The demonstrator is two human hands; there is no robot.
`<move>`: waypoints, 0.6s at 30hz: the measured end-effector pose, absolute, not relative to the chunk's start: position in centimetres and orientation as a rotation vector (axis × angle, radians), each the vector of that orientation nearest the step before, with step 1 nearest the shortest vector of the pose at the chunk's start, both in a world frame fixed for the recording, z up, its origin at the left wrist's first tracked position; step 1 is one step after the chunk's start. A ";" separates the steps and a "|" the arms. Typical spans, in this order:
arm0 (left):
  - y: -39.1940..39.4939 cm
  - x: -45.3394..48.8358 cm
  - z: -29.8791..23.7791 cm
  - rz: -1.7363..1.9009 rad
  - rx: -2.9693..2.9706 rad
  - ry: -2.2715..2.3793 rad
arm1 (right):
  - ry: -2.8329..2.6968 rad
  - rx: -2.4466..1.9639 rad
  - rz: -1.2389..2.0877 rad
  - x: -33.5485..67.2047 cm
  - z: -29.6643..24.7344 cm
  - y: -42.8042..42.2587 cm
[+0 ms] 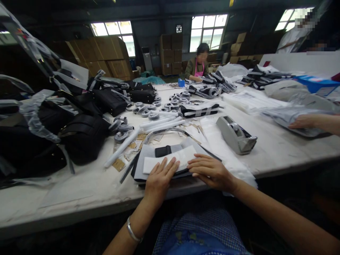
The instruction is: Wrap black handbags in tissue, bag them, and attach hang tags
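My left hand (159, 177) lies flat with fingers stretched out on a white foam sheet (170, 160). The sheet covers a flat black and grey piece (148, 156) at the near edge of the white table (278, 148). My right hand (209, 170) rests beside it, fingers extended, pressing the right end of the same piece and the foam. A black strap end (163, 151) shows above the foam. Neither hand grips anything.
A grey tape dispenser (236, 135) stands to the right. Black bags in plastic wrap (66, 120) pile up at the left. White foam tubes (159, 124), rolled straps (148, 109) and paper tags lie mid-table. Another person's hand (305, 122) rests on a bagged item at right; a seated person (198, 65) works far back.
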State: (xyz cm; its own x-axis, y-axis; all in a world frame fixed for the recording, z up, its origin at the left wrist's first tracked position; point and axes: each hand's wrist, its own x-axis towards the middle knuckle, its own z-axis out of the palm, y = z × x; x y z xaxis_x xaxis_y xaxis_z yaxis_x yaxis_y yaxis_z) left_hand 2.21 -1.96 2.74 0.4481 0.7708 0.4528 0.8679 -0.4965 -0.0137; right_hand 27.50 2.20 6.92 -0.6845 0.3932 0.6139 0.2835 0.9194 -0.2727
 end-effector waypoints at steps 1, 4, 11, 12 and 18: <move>-1.9 2.2 2.8 -0.563 -2.465 -1.438 | -2.270 -0.557 0.195 28.1 6.5 1.3; -1.8 2.3 2.9 -0.546 -2.483 -1.493 | -2.091 -0.852 0.111 29.3 4.3 -1.6; -1.6 2.5 3.3 -0.554 -2.494 -1.549 | -2.200 -1.297 0.033 27.4 0.2 -2.8; -1.5 2.5 3.4 -0.548 -2.500 -1.547 | -2.200 -1.306 0.048 27.1 0.2 -2.6; -1.5 2.5 4.0 -0.549 -2.500 -1.546 | -2.075 -1.350 0.201 26.2 1.7 -2.3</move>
